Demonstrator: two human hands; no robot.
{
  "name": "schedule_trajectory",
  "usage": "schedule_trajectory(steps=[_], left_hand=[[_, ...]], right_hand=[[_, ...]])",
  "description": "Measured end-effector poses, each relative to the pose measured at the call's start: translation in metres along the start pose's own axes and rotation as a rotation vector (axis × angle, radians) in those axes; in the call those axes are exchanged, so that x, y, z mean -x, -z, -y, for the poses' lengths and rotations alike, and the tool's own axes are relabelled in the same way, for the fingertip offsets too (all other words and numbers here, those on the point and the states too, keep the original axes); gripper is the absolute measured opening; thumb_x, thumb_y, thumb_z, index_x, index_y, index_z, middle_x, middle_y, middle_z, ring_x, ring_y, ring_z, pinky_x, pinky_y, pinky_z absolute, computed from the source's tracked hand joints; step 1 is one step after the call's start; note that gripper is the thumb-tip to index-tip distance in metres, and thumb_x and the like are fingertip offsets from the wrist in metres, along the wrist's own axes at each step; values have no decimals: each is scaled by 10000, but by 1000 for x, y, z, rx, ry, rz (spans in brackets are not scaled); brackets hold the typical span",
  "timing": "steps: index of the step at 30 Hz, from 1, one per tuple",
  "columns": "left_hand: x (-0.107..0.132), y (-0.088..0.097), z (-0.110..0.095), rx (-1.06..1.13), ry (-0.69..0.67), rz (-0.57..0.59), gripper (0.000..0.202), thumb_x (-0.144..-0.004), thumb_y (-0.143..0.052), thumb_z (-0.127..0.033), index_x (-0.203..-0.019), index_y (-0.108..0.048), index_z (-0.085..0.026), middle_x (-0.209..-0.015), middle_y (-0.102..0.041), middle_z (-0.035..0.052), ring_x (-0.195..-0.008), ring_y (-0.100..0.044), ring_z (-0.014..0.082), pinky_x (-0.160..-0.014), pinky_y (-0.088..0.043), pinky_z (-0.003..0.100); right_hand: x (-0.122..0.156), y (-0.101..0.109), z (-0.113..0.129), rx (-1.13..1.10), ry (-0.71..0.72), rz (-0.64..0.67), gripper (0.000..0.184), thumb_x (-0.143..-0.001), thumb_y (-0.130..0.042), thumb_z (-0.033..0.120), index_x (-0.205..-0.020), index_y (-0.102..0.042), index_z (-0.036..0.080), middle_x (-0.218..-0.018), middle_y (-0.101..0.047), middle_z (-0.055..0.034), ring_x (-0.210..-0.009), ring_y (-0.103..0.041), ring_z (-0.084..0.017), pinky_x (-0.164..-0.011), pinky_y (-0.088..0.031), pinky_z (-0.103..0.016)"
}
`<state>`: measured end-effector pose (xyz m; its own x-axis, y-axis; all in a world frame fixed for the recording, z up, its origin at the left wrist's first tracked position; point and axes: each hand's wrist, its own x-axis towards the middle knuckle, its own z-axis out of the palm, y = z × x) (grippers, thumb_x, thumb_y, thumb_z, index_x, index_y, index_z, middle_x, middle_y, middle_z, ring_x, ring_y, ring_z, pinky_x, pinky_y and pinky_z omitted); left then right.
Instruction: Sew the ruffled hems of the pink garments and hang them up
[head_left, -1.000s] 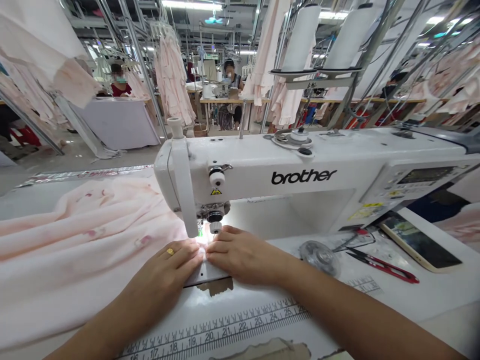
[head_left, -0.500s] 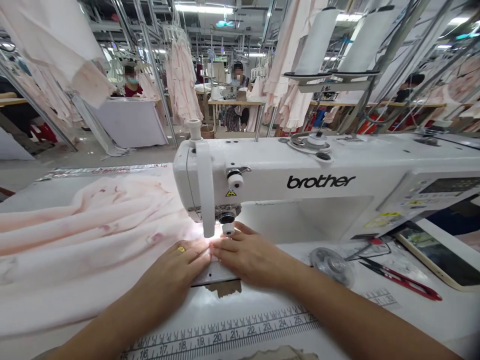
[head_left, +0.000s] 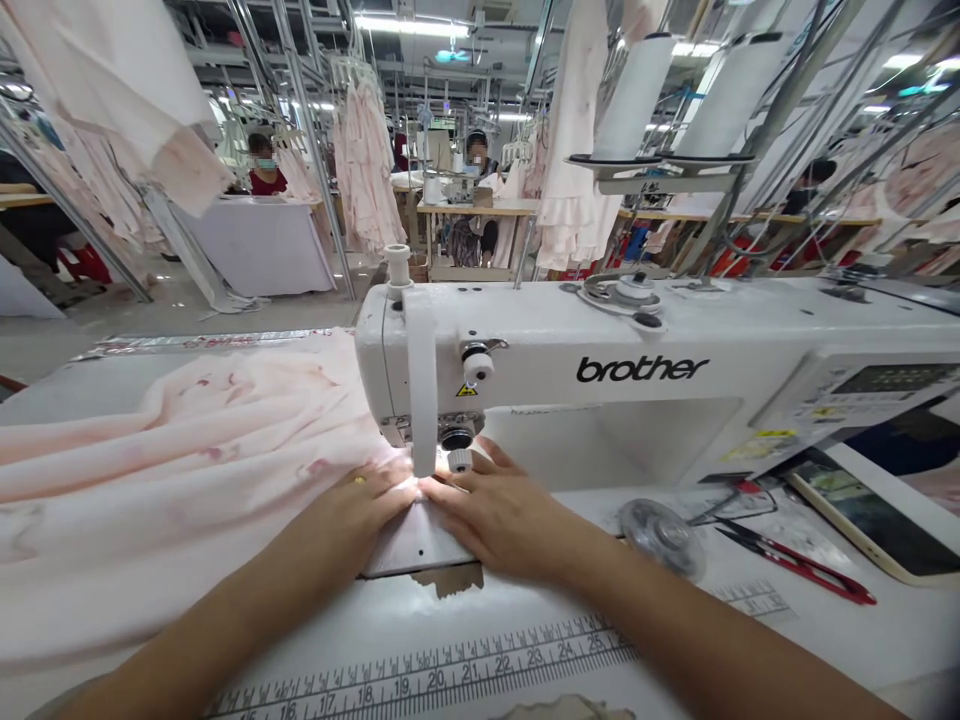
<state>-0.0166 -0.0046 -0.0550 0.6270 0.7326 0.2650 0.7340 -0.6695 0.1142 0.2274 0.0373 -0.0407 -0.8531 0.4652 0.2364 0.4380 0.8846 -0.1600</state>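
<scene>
A white sewing machine [head_left: 525, 340] stands before me, its lamp lighting the needle area. Pale pink fabric [head_left: 187, 480] with faint darker pink marks spreads left of the machine head and runs in under it. On the fabric's edge beside the needle area lies my left hand [head_left: 364, 510], fingers stretched flat, a yellow ring on one. My right hand [head_left: 506, 510] rests palm down just right of the presser area, fingers extended and slightly spread. The fingertips of both hands nearly meet in front of the machine head, which hides the needle and part of the right fingers.
Right of my forearm lie a clear round bobbin-like disc [head_left: 660, 538], red-handled thread snips [head_left: 806, 568] and a phone [head_left: 877, 510]. A printed ruler [head_left: 450, 670] runs along the near table. Thread cones [head_left: 634, 100] stand above; people work behind hanging garments [head_left: 367, 165].
My left hand has shifted slightly forward and left, uncovering more of the plate between the hands. The right hand stays nearly in place. The view has shifted slightly.
</scene>
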Motion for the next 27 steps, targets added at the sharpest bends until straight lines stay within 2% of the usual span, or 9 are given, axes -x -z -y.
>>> schedule_trajectory(steps=[4,8,14,17,20,23,27], left_hand=[[-5,7,4,-3,15,70,474,-920,-395,-55,-1337,-504,-252,-1399,-543,79,-1279,-520,243,-1029,-477,460],[-8,12,-3,-4,-6,57,449,-948,-364,-70,-1352,-492,-219,-1360,-562,89,-1267,-511,246,-1037,-458,465],[-6,5,-6,-77,-27,36,384,-931,-387,-62,-1254,-578,-145,-1259,-629,106,-1146,-579,255,-970,-503,447],[-2,-3,-5,-78,16,16,427,-910,-389,-47,-1289,-558,-144,-1306,-604,113,-1193,-560,254,-1005,-489,448],[1,-9,-4,-97,55,-18,482,-891,-371,-35,-1336,-519,-144,-1347,-574,123,-1261,-515,252,-1056,-453,455],[0,-10,-5,-160,56,-15,567,-813,-347,23,-1341,-505,-106,-1356,-560,151,-1279,-501,260,-1063,-446,452],[-6,-8,-7,-208,86,29,608,-740,-339,50,-1311,-518,-61,-1325,-572,171,-1243,-527,281,-1029,-473,457]], right_hand=[[0,1,-3,1,-16,-27,302,-994,-468,293,-1288,-518,246,-1188,-613,-31,-1125,-482,-207,-1100,-215,-375],[-2,1,-2,16,36,-57,275,-1004,-459,276,-1262,-541,228,-1157,-623,-24,-1116,-473,-191,-1097,-205,-335],[-4,1,2,116,36,-31,234,-1002,-454,258,-1205,-565,223,-1107,-627,-23,-1080,-490,-211,-1115,-170,-399],[-4,2,4,156,21,-26,236,-992,-462,247,-1204,-564,234,-1116,-629,-32,-1098,-488,-225,-1121,-169,-429],[-3,2,3,148,-32,-28,233,-993,-466,305,-1197,-561,247,-1182,-610,-37,-1163,-459,-228,-1143,-163,-440],[-2,1,0,132,-67,-16,249,-994,-463,381,-1168,-568,238,-1254,-566,-45,-1194,-439,-229,-1166,-147,-455],[-1,1,-6,84,-94,-12,316,-982,-472,490,-1131,-587,235,-1219,-558,-57,-1197,-434,-232,-1184,-120,-461]])
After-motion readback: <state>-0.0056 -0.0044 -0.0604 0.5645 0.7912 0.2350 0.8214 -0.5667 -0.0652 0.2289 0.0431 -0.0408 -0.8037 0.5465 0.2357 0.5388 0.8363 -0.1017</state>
